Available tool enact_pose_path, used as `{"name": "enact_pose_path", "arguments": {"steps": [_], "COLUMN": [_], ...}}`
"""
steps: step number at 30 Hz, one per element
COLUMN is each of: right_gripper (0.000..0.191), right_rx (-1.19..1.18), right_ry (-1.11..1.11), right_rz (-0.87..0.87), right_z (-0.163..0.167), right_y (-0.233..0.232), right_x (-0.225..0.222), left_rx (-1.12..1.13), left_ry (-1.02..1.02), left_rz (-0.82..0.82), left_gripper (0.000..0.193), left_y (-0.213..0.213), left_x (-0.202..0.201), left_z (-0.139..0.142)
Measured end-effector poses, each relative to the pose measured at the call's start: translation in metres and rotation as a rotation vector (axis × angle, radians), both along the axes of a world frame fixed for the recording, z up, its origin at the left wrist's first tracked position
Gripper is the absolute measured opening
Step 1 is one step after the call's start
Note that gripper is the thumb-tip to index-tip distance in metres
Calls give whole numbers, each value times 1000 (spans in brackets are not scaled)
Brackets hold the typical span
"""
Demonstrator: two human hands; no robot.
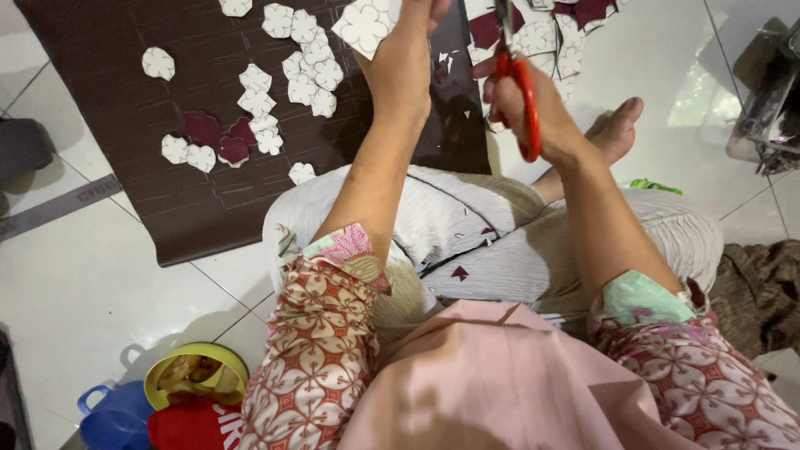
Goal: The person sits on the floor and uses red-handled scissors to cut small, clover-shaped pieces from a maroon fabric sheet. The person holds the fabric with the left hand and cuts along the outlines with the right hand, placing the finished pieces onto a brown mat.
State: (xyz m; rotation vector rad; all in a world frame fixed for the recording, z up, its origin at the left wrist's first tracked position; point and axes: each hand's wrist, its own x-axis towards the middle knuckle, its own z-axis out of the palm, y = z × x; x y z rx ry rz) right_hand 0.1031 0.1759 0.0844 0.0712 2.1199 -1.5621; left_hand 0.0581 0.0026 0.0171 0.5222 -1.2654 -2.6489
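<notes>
My left hand is raised at the top centre and pinches a white flower-shaped paper piece by its edge. My right hand grips red-handled scissors, their blades pointing up past the frame's top edge beside the paper. Several cut white flower shapes and a few dark maroon ones lie scattered on a dark brown mat on the floor. More patterned paper lies beyond the scissors. I sit cross-legged, with small paper scraps on my lap.
White floor tiles surround the mat. At the lower left stand a blue container, a yellow bowl with food and a red item. My bare foot rests right of the mat. Brown cloth and a dark object lie at right.
</notes>
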Motion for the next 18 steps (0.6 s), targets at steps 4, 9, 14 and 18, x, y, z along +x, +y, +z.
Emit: {"name": "enact_pose_path", "arguments": {"steps": [4,9,14,18], "right_gripper": [56,64,66,83], "right_rx": [-64,-13,43,-4], "right_ry": [68,92,111,132], "right_rz": [145,185,244,237], "right_z": [-1,5,8,11], "right_y": [-3,-3,-5,-6], "right_x": [7,7,7,7], "left_rx": [62,69,-203,-267], "left_ry": [152,73,-58,111], "left_rz": [146,148,32,29], "left_gripper": [21,22,30,26], "left_y": [1,-1,6,9], "left_x": [-1,1,10,17], "left_z": [3,11,17,24]}}
